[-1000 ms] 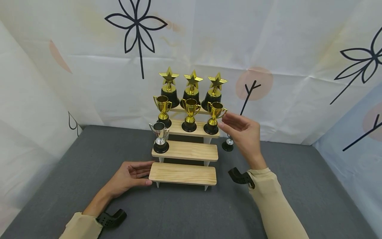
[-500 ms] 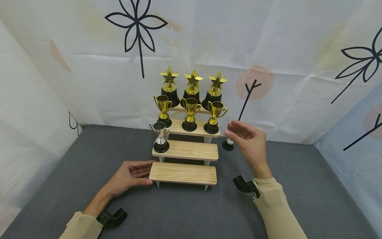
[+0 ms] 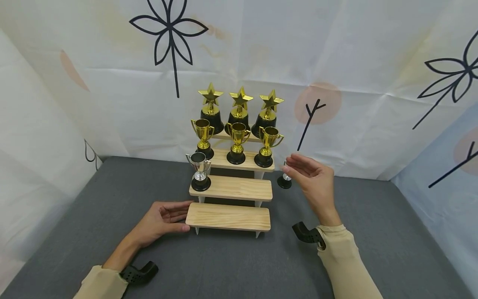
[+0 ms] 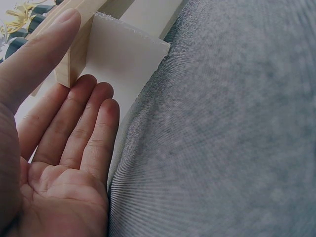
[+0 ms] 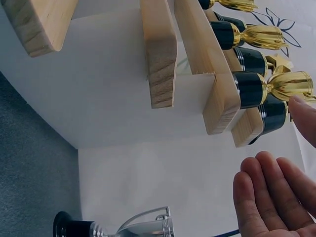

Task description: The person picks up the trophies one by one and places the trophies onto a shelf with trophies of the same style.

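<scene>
A tiered wooden display stand [image 3: 228, 216] stands in the middle of the table. My left hand [image 3: 162, 220] is at the left end of its lowest step, fingers extended against the white side support [image 4: 126, 52] in the left wrist view. To the right of the stand, my right hand [image 3: 313, 178] is held in the air with nothing in its grasp. Partly hidden behind it, a silver trophy cup [image 3: 285, 181] with a black base stands on the table; the right wrist view shows this silver cup [image 5: 148, 228] apart from the fingers. Another silver cup [image 3: 200, 168] occupies the second step's left end.
Gold trophy cups [image 3: 237, 141] line the third step, the rightmost gold cup [image 3: 267, 145] being closest to my right hand. Gold star trophies [image 3: 240, 106] fill the top step. Behind the grey table [image 3: 231, 265] hangs a white patterned cloth [image 3: 261, 50].
My right hand has drawn away from the rightmost gold cup, moving right and slightly down in the head view. My left hand stays at the stand's lowest step.
</scene>
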{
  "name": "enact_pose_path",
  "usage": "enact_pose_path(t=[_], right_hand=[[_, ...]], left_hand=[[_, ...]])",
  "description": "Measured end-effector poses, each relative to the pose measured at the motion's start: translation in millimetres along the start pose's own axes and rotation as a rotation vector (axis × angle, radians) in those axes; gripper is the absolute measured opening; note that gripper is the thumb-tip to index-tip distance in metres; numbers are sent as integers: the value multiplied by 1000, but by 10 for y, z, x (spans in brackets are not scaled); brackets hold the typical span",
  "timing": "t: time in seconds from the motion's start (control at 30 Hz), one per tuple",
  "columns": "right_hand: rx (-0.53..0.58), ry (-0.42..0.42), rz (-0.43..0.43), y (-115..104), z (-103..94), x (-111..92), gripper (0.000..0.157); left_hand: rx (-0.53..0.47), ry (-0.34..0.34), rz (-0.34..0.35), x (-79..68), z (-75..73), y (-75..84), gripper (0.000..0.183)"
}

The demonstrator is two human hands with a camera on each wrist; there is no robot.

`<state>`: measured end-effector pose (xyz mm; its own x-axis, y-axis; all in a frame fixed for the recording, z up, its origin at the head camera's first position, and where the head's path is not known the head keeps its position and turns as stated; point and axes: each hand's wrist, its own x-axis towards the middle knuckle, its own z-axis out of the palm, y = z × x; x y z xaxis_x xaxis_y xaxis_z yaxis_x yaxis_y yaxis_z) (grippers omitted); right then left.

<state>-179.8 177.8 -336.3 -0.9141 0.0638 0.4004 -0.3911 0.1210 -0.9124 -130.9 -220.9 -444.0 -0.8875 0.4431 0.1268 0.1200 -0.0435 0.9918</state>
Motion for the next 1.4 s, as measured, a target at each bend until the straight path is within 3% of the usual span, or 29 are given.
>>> enact_pose_path(t=[0.47,0.73,0.9,1.17,1.4], right_hand=[[-88,106,26,137,-166,72,40],[72,198,39,250,-248,142,38],[81,225,36,278,-294,170,40],[8,208,32,372,-320,210,47],[-170,158,83,577,-319,215,54]], left_hand=[[-4,-2,6,-1,-5,-10,68],[-5,-1,3,-2,-9,-16,68],[-5,2,-9,-2,-4,-3,69],[4,6,-14,0,0,-2,68],[13,12,-12,1,-3,-11,68]])
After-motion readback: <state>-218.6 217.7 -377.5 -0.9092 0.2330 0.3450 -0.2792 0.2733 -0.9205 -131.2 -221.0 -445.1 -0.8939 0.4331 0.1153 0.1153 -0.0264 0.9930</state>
